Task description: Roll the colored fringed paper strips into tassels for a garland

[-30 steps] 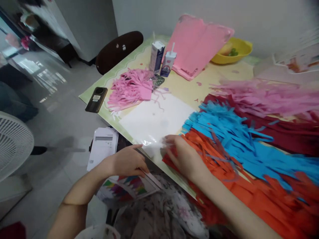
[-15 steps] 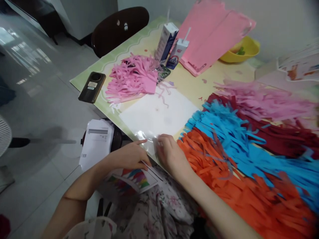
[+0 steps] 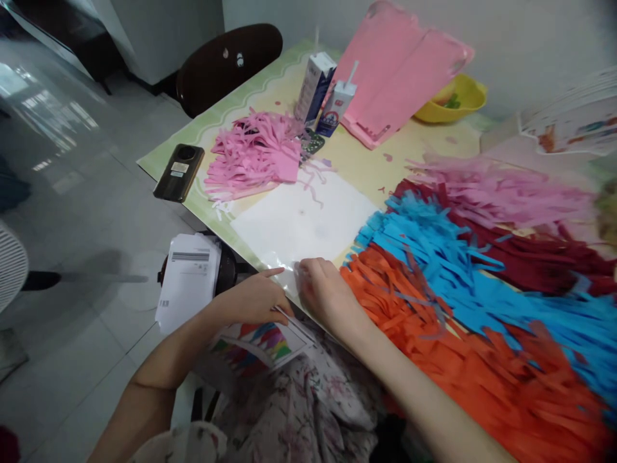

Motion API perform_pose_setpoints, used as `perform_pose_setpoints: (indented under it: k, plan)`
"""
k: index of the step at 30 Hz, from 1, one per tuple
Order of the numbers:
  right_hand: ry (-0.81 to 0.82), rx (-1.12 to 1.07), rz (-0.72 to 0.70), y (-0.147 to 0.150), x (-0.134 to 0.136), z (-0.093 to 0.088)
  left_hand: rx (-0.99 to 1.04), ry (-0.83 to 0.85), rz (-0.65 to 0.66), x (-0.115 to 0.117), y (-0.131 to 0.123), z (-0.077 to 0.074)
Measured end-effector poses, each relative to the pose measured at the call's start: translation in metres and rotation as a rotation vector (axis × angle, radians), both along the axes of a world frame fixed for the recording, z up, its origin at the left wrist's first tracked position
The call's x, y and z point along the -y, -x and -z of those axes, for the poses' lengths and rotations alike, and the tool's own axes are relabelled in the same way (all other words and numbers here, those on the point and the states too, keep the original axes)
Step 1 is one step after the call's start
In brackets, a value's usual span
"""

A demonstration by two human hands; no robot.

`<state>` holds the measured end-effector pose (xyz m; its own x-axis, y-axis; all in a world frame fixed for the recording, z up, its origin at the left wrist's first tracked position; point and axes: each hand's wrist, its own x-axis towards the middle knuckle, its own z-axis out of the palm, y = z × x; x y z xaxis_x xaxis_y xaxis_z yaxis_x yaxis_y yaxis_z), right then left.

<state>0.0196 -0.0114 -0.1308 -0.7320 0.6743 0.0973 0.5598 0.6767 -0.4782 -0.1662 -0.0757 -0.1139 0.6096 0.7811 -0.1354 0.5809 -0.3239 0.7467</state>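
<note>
My left hand (image 3: 258, 299) holds a card with a colourful print (image 3: 270, 341) below the table edge, its index finger stretched towards a clear plastic sheet. My right hand (image 3: 321, 289) rests at the table's near edge with its fingers curled on the shiny plastic (image 3: 284, 265); what its fingertips pinch is too small to name. Beyond both hands lies a white sheet (image 3: 303, 218). Orange fringed paper (image 3: 434, 347) spreads right beside my right forearm, with blue fringed paper (image 3: 434, 241) behind it. A pink fringed bundle (image 3: 258, 154) lies past the white sheet.
A phone (image 3: 178, 172) sits at the table's left corner. Two drink cartons (image 3: 315, 87) with straws stand near a pink folder-like stand (image 3: 395, 71) and a yellow bowl (image 3: 453, 106). Dark red and pink fringes lie right. White papers (image 3: 187, 276) rest on a seat beneath the edge.
The view has shifted slightly. Both hands keep nearly the same places, and my right hand has moved very slightly left along the plastic.
</note>
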Motion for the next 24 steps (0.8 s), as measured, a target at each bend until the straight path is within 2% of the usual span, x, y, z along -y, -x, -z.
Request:
perform_pose_setpoints:
  k: [3, 5, 8, 10, 12, 15, 17, 18, 20, 22, 24]
  plan:
    - [-0.017, 0.012, 0.002, -0.005, 0.003, -0.002, -0.015, 0.018, -0.005, 0.000, -0.003, 0.001]
    - [0.018, -0.045, 0.064, -0.013, 0.003, -0.007, -0.016, 0.030, -0.021, -0.001, -0.004, 0.002]
    - [0.244, -0.313, 0.224, -0.032, 0.003, -0.019, -0.013, 0.039, -0.034, 0.001, -0.003, -0.003]
    - [0.435, -0.528, 0.304, -0.048, 0.003, -0.032, -0.043, 0.011, -0.020, 0.007, 0.000, -0.019]
    - [0.543, -0.698, 0.361, -0.066, 0.008, -0.050, -0.073, -0.081, -0.062, 0.016, 0.001, -0.044]
    - [0.529, -0.869, 0.463, -0.092, 0.029, -0.086, 0.010, -0.292, -0.236, 0.026, -0.016, -0.083]
    - [0.469, -0.918, 0.505, -0.107, 0.049, -0.109, 0.140, -0.372, -0.285, 0.025, -0.042, -0.095]
    - [0.434, -0.923, 0.502, -0.114, 0.060, -0.118, 0.203, -0.375, -0.285, 0.021, -0.058, -0.095]
    - [0.379, -0.900, 0.463, -0.127, 0.077, -0.125, 0.297, -0.302, -0.280, 0.009, -0.094, -0.087]
    - [0.366, -0.853, 0.444, -0.141, 0.087, -0.117, 0.346, -0.162, -0.260, -0.003, -0.127, -0.073]
    - [0.390, -0.797, 0.482, -0.157, 0.091, -0.101, 0.354, -0.038, -0.202, -0.011, -0.152, -0.061]
